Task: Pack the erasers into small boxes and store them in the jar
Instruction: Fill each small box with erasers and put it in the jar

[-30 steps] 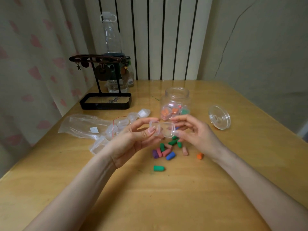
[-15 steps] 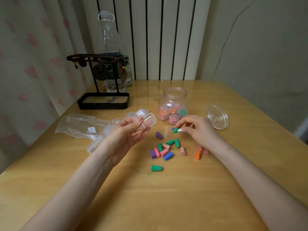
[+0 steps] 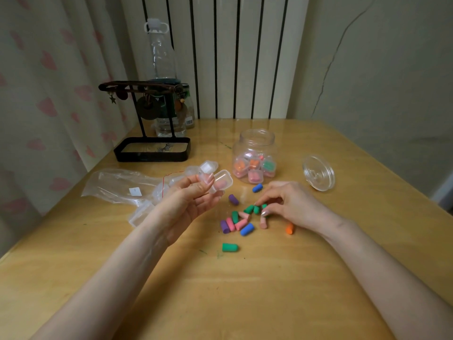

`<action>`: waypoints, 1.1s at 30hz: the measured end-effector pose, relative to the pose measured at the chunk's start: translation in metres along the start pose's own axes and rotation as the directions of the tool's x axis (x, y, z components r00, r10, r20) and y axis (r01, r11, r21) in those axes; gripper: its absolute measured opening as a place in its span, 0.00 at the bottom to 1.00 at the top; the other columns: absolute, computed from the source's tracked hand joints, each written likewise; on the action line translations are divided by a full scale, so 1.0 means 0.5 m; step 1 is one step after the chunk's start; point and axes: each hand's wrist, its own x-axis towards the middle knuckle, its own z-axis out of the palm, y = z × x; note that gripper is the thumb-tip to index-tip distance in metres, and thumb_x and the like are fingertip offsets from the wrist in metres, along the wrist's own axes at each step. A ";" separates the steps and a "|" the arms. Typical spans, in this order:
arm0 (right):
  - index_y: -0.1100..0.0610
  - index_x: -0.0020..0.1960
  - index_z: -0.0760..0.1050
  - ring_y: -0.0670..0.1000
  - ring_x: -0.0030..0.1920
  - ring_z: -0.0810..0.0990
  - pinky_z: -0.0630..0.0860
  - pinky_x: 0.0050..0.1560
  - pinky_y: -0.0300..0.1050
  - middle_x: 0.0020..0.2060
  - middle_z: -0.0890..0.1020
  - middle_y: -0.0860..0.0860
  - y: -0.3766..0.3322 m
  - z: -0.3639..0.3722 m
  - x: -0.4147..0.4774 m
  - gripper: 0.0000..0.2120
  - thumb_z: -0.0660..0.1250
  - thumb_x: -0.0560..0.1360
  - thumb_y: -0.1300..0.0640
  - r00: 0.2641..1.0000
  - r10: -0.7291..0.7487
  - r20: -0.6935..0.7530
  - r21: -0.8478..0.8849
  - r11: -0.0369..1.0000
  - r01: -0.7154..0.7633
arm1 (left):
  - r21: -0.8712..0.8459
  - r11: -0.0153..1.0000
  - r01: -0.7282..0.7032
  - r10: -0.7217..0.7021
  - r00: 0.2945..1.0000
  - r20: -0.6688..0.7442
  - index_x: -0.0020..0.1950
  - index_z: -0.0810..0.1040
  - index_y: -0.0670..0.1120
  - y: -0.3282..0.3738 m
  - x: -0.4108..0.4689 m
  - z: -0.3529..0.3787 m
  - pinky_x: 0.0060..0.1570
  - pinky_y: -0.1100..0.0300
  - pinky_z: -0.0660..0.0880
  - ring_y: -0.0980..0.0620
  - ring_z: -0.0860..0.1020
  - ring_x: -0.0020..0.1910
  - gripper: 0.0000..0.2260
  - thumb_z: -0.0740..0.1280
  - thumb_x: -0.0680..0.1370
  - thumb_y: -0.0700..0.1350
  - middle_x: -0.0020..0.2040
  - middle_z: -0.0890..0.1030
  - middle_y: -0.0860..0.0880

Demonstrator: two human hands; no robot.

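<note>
- left hand [image 3: 193, 200] raised off the worktop [image 3: 245, 290], palm turned up; its thumb and fingers pinch a small clear box [image 3: 221, 181], whose hinged lid stands open
- right hand [image 3: 291, 204] low over the worktop, fingers curled down; thumb and forefinger nip at the green erasers [image 3: 255, 208] right under its fingertips
- between the two hands and a little nearer the person lies a loose heap of erasers [image 3: 239, 223], pink, purple, green and blue, touching one another
- a purple eraser [image 3: 233, 199] lies alone between the hands; a blue eraser [image 3: 257, 187] just beyond the right fingertips; an orange eraser [image 3: 289, 228] beside the right wrist; a lone green eraser [image 3: 229, 247] nearer the person than both hands
- the jar [image 3: 255, 143] stands open beyond the right hand, filled boxes showing in its bottom; its clear lid [image 3: 318, 173] rests on the worktop beyond the right hand, further to its outer side
- behind the left hand, spare empty boxes [image 3: 208, 166] spill from a clear plastic bag [image 3: 117, 185]
- far beyond the left hand, a black stand [image 3: 152, 148] and a bottle [image 3: 163, 69]
</note>
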 end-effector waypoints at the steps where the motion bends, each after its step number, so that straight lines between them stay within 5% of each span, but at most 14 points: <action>1: 0.56 0.48 0.83 0.46 0.45 0.77 0.69 0.49 0.32 0.44 0.80 0.48 -0.001 0.004 0.001 0.08 0.71 0.70 0.64 1.000 -0.003 -0.014 -0.017 1.000 0.003 | 0.006 1.000 -0.001 0.001 1.000 0.002 0.65 0.69 0.35 0.000 0.000 0.001 0.39 0.63 0.80 0.50 0.83 0.41 0.27 0.68 0.68 0.42 0.49 0.81 0.39; 4: 0.53 0.47 0.83 0.45 0.42 0.76 0.72 0.48 0.41 0.44 0.80 0.47 -0.006 0.014 0.002 0.09 0.71 0.70 0.64 0.999 -0.004 -0.046 -0.044 0.999 0.002 | 0.023 1.000 -0.003 0.003 1.000 0.012 0.66 0.68 0.34 -0.002 0.000 0.003 0.40 0.63 0.80 0.50 0.82 0.41 0.27 0.68 0.69 0.42 0.49 0.81 0.39; 12: 0.53 0.44 0.79 0.42 0.36 0.73 0.73 0.44 0.41 0.38 0.72 0.40 0.001 0.025 0.012 0.08 0.73 0.68 0.64 0.998 -0.064 -0.011 -0.072 0.995 0.063 | 0.045 0.999 0.007 -0.008 1.000 0.025 0.61 0.71 0.38 -0.003 -0.004 0.006 0.42 0.62 0.80 0.49 0.82 0.42 0.23 0.68 0.68 0.42 0.51 0.82 0.39; 18: 0.59 0.41 0.79 0.45 0.35 0.74 0.70 0.37 0.30 0.38 0.77 0.48 -0.055 -0.006 -0.005 0.06 0.75 0.66 0.64 0.898 -0.154 -0.413 0.081 0.976 0.204 | 0.156 0.986 0.054 -0.070 0.993 0.099 0.51 0.71 0.40 -0.011 -0.010 0.012 0.45 0.60 0.81 0.45 0.82 0.47 0.17 0.70 0.65 0.41 0.53 0.81 0.35; 22: 0.58 0.40 0.74 0.44 0.37 0.70 0.71 0.40 0.36 0.37 0.74 0.46 -0.104 0.006 -0.021 0.07 0.72 0.68 0.66 0.886 -0.334 -0.320 -0.105 0.942 0.317 | 0.231 0.972 0.049 -0.069 0.994 0.081 0.53 0.72 0.40 -0.019 -0.016 0.023 0.44 0.60 0.81 0.47 0.84 0.41 0.21 0.71 0.63 0.44 0.46 0.84 0.39; 26: 0.57 0.42 0.74 0.50 0.43 0.73 0.75 0.45 0.48 0.39 0.70 0.45 -0.106 0.021 -0.022 0.06 0.70 0.70 0.64 0.925 -0.304 -0.230 -0.183 0.946 0.266 | 0.262 0.962 0.073 -0.094 0.993 0.068 0.55 0.73 0.39 -0.017 -0.021 0.026 0.42 0.60 0.81 0.47 0.84 0.39 0.21 0.71 0.64 0.44 0.43 0.84 0.39; 33: 0.56 0.52 0.81 0.44 0.42 0.74 0.69 0.44 0.29 0.45 0.74 0.47 -0.111 0.018 -0.026 0.08 0.69 0.73 0.60 0.951 -0.221 -0.218 -0.082 0.975 0.208 | 0.337 0.940 0.056 -0.081 0.995 0.063 0.56 0.73 0.41 -0.018 -0.020 0.021 0.40 0.61 0.81 0.47 0.84 0.42 0.23 0.72 0.64 0.47 0.42 0.85 0.42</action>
